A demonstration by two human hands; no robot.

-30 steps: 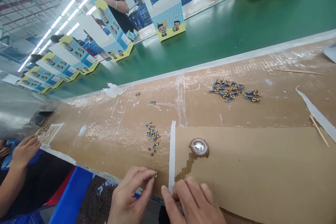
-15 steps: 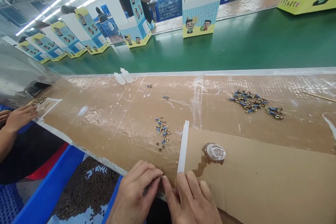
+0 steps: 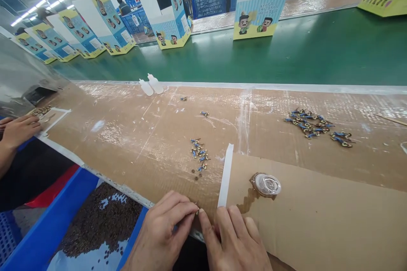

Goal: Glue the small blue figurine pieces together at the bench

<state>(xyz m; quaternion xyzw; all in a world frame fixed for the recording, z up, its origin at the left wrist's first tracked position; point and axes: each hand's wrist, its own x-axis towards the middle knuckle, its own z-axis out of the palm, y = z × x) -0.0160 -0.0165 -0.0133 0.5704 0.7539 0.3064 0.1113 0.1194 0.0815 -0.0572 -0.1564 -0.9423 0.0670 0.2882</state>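
My left hand [image 3: 163, 235] and my right hand [image 3: 233, 241] meet at the near edge of the cardboard-covered bench [image 3: 318, 228]. Between their fingertips they pinch a tiny brown piece [image 3: 197, 211], too small to make out. Just beyond them lies a small cluster of blue-and-brown parts [image 3: 199, 156]. A white tape strip [image 3: 226, 175] runs away from my right hand. A round clear lid [image 3: 267, 184] sits to its right on a brown stain.
A larger pile of blue parts [image 3: 314, 127] lies far right. Two white dropper bottles [image 3: 151, 85] rest by the green conveyor [image 3: 286, 55], which carries printed boxes [image 3: 259, 8]. A blue bin of dark beads [image 3: 95, 224] is below left. Another person's hand [image 3: 19, 129] rests at left.
The view has swung to the left and up. My two hands have closed together, so both now pinch the tiny piece that only the left hand held.
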